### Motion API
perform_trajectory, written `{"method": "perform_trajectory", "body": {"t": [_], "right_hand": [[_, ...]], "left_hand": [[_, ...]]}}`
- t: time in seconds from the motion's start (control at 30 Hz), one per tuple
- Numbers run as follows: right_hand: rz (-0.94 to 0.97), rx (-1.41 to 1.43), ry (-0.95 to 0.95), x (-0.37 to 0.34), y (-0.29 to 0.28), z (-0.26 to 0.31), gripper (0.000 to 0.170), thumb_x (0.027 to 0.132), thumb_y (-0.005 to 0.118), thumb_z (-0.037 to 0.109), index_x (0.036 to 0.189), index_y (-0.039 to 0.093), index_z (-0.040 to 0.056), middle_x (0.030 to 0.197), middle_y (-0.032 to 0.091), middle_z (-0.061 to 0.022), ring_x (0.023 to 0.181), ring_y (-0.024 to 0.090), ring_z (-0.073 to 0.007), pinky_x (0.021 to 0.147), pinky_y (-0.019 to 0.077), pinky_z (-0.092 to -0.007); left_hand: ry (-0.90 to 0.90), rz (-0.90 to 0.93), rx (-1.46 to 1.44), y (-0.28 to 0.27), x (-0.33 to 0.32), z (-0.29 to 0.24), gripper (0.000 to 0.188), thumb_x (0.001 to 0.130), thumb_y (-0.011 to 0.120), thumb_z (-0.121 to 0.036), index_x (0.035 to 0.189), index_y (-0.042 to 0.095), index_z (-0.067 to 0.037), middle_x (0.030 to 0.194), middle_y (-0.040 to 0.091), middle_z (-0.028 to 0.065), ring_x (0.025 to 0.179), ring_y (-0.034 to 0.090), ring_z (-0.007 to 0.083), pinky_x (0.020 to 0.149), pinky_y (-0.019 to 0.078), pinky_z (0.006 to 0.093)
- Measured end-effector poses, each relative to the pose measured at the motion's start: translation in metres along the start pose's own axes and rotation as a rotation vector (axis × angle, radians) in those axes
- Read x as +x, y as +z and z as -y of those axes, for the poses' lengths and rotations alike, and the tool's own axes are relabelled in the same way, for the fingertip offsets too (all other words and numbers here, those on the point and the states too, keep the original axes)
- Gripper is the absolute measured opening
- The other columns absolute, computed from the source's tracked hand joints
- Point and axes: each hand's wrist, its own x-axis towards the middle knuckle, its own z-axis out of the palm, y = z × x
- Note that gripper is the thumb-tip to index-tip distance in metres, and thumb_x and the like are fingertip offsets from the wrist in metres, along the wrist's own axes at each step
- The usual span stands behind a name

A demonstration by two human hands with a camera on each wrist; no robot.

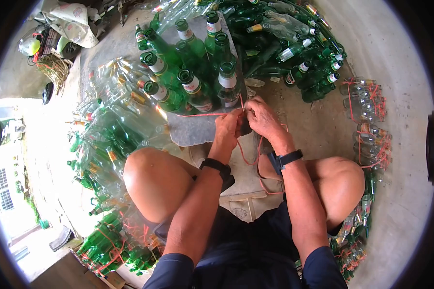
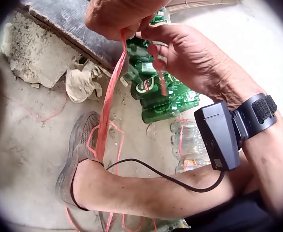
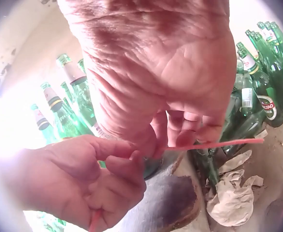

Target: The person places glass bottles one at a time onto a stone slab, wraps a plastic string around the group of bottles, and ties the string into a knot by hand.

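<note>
Several green bottles (image 1: 192, 86) stand upright in a group on a dark board (image 1: 193, 130), with a red plastic strip (image 1: 202, 114) running along their near side. At the board's near right corner, the left hand (image 1: 229, 126) pinches the strip with curled fingers. Touching it, the right hand (image 1: 264, 118) holds the strip between thumb and fingers; in the right wrist view a short end of the strip (image 3: 233, 143) sticks out past its fingers. From the left hand the strip (image 2: 110, 96) hangs down in the left wrist view. The fingertips partly hide where the strands meet.
Green bottles (image 1: 318, 72) lie piled at the back right, and bundles of clear bottles (image 1: 371, 144) tied in red strip lie by the right wall. Loose bottles (image 1: 125, 96) cover the floor at left. A crumpled pale scrap (image 3: 231, 200) lies beside the board. The person's knees flank the arms.
</note>
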Motion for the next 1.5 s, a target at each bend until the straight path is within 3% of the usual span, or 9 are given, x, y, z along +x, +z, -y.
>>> {"method": "perform_trajectory", "body": {"t": [0.17,0.57,0.63,0.67,0.73,1.3,1.4,1.43,1.5], "right_hand": [[0.161,-0.056,0.184,-0.003,-0.005,0.015,0.011,0.093,0.055,0.005,0.103,0.06,0.0046,0.097,0.069,-0.0256,0.094,0.065,-0.0496,0.078,0.0512,-0.0582],[0.129,-0.04,0.137,-0.007,0.006,0.015,0.012,0.095,0.057,0.008,0.105,0.063,0.006,0.087,0.07,-0.0261,0.087,0.067,-0.0491,0.073,0.0522,-0.0579],[0.125,-0.055,0.16,-0.006,0.006,0.016,0.012,0.095,0.057,0.011,0.103,0.064,0.006,0.086,0.07,-0.0259,0.086,0.067,-0.049,0.073,0.0524,-0.058],[0.12,-0.068,0.182,-0.005,0.006,0.016,0.012,0.095,0.057,0.013,0.1,0.065,0.006,0.085,0.07,-0.0256,0.085,0.067,-0.0488,0.073,0.0526,-0.0581],[0.084,-0.049,0.189,-0.002,0.007,0.011,0.014,0.095,0.056,0.015,0.098,0.066,0.0054,0.086,0.07,-0.0261,0.086,0.067,-0.0491,0.074,0.053,-0.0582],[-0.015,0.027,0.34,0.027,0.016,0.0,0.024,0.09,0.055,0.02,0.085,0.069,0.0011,0.089,0.069,-0.0278,0.087,0.066,-0.0515,0.077,0.0529,-0.0575],[0.009,0.117,0.412,0.026,0.008,0.004,0.025,0.088,0.059,0.019,0.082,0.067,-0.0044,0.079,0.064,-0.0299,0.071,0.067,-0.0413,0.068,0.0508,-0.0501],[0.065,0.142,0.434,0.027,0.006,0.0,0.027,0.089,0.064,0.02,0.078,0.066,-0.0048,0.066,0.063,-0.0202,0.06,0.059,-0.0256,0.06,0.0458,-0.0438],[0.112,0.327,0.501,0.02,-0.004,0.003,0.03,0.091,0.069,0.022,0.074,0.066,-0.0029,0.061,0.056,-0.0044,0.06,0.049,-0.0128,0.055,0.0404,-0.0376]], "left_hand": [[-0.004,-0.067,0.059,0.004,-0.002,-0.002,0.016,0.087,0.079,-0.023,0.083,0.07,-0.01,0.074,0.056,-0.0044,0.058,0.047,0.0069,0.05,0.0344,0.0254],[0.074,0.023,0.033,-0.006,0.0,0.007,0.021,0.087,0.081,-0.025,0.084,0.069,-0.008,0.078,0.057,-0.0032,0.064,0.051,0.0086,0.055,0.0406,0.0256],[0.342,0.045,0.162,-0.006,0.001,0.014,0.018,0.087,0.08,-0.022,0.087,0.069,-0.008,0.076,0.056,-0.0039,0.06,0.049,0.0077,0.051,0.0369,0.0255],[0.342,0.045,0.162,-0.007,0.004,0.014,0.018,0.087,0.08,-0.022,0.087,0.069,-0.008,0.076,0.056,-0.0039,0.06,0.049,0.0077,0.051,0.0369,0.0255],[0.043,-0.015,0.013,0.0,-0.005,-0.003,0.014,0.089,0.079,-0.017,0.089,0.067,-0.009,0.073,0.054,-0.0047,0.055,0.045,0.0062,0.047,0.0322,0.0249],[0.22,-0.09,-0.049,-0.01,-0.004,-0.004,0.013,0.089,0.077,-0.014,0.085,0.067,-0.007,0.065,0.049,-0.0069,0.047,0.036,0.0036,0.041,0.0245,0.0247],[0.28,-0.089,-0.052,-0.013,0.002,0.003,0.013,0.09,0.075,-0.016,0.09,0.073,-0.003,0.065,0.052,-0.0069,0.048,0.037,0.0035,0.042,0.0256,0.0253],[0.287,-0.058,-0.069,-0.013,0.0,0.004,0.013,0.09,0.076,-0.016,0.089,0.073,-0.004,0.065,0.053,-0.0071,0.048,0.037,0.0033,0.042,0.0259,0.0254],[0.317,-0.058,-0.085,-0.012,-0.002,0.005,0.014,0.091,0.076,-0.018,0.086,0.072,-0.006,0.064,0.052,-0.0077,0.048,0.038,0.0035,0.042,0.026,0.0252]]}}
